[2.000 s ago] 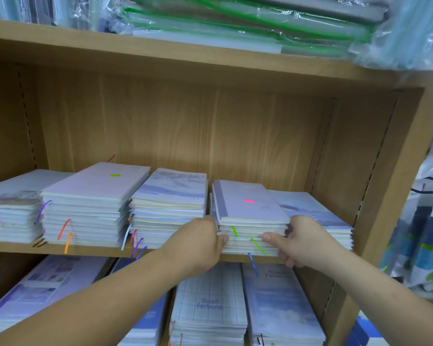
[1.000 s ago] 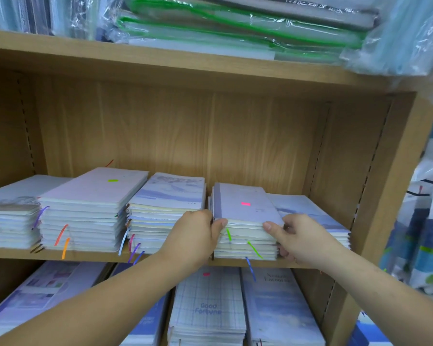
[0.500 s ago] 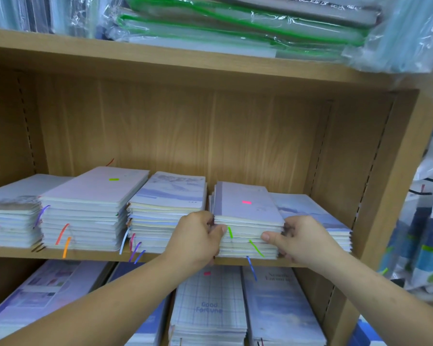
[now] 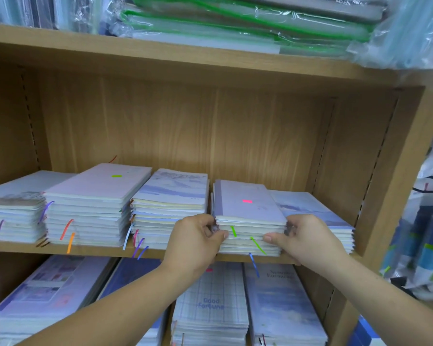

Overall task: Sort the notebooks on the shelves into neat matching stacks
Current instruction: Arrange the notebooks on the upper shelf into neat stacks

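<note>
- Two closed grips: left hand (image 4: 195,242) and right hand (image 4: 304,242) clamp the sides of the notebook stack (image 4: 248,208), at four o'clock on the shelf (image 4: 98,250).
- Squaring step, I reckon; next, press its edges flush, gently.
</note>
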Action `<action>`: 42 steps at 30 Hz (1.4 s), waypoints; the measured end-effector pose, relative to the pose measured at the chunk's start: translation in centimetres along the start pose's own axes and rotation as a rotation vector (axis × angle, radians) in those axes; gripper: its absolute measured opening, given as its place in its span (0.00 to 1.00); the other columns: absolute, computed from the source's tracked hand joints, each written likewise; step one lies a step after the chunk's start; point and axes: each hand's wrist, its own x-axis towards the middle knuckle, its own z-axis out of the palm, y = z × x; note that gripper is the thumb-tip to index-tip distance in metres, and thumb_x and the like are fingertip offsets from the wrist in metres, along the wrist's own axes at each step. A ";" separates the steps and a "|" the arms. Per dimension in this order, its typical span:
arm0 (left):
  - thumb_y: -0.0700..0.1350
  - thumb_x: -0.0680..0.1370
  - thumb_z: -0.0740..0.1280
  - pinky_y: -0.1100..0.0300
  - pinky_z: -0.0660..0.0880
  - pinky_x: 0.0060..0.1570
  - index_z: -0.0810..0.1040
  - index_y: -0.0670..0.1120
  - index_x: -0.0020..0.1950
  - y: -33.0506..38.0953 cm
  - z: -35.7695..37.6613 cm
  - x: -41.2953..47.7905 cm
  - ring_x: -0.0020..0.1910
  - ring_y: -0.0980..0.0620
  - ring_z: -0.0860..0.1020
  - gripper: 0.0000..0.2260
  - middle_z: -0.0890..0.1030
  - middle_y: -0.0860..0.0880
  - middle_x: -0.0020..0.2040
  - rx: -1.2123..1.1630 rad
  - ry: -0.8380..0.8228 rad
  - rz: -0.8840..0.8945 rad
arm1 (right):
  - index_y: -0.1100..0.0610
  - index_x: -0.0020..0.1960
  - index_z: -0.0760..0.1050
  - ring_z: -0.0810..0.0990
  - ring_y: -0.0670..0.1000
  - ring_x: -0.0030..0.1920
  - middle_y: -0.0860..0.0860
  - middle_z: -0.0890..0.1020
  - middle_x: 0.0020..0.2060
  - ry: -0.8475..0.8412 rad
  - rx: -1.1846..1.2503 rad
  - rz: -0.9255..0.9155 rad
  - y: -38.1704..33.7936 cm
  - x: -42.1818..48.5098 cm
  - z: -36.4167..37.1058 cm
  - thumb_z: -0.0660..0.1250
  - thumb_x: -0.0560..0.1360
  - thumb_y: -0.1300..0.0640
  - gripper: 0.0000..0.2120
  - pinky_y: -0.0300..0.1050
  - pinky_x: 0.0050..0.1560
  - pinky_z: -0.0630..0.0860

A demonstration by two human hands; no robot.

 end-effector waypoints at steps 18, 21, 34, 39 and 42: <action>0.45 0.79 0.72 0.58 0.77 0.25 0.78 0.38 0.42 0.6 -0.6 -0.2 0.25 0.44 0.81 0.11 0.80 0.37 0.31 0.001 -0.107 -0.077 | 0.64 0.40 0.76 0.73 0.55 0.25 0.57 0.76 0.25 -0.184 0.486 0.116 -0.8 -0.6 -0.3 0.80 0.71 0.48 0.20 0.48 0.31 0.72; 0.47 0.81 0.69 0.61 0.73 0.25 0.77 0.41 0.41 0.4 -0.7 -0.4 0.22 0.48 0.79 0.12 0.82 0.41 0.31 0.039 -0.139 -0.054 | 0.65 0.48 0.75 0.78 0.56 0.26 0.57 0.80 0.27 -0.208 0.413 0.112 -1.1 -0.8 -0.4 0.74 0.76 0.47 0.20 0.46 0.28 0.75; 0.54 0.79 0.69 0.53 0.73 0.31 0.73 0.45 0.33 0.2 -1.5 -0.2 0.26 0.50 0.71 0.19 0.73 0.50 0.23 0.225 -0.103 0.080 | 0.57 0.53 0.76 0.78 0.55 0.25 0.57 0.81 0.26 -0.209 0.324 0.111 -1.1 -1.5 -1.0 0.72 0.76 0.42 0.19 0.51 0.28 0.77; 0.55 0.83 0.62 0.49 0.75 0.35 0.71 0.45 0.35 0.7 -1.9 0.4 0.31 0.45 0.77 0.20 0.78 0.47 0.29 0.230 -0.080 0.134 | 0.62 0.45 0.71 0.74 0.56 0.26 0.55 0.77 0.24 -0.200 0.436 0.128 -1.9 -1.2 -1.4 0.71 0.75 0.39 0.25 0.49 0.32 0.74; 0.55 0.84 0.60 0.47 0.76 0.38 0.72 0.46 0.37 0.6 -1.6 0.6 0.33 0.45 0.77 0.19 0.79 0.47 0.32 0.287 -0.059 0.150 | 0.59 0.41 0.70 0.77 0.57 0.24 0.56 0.78 0.23 -0.144 0.403 0.101 -2.1 -1.2 -1.0 0.63 0.80 0.39 0.23 0.50 0.30 0.75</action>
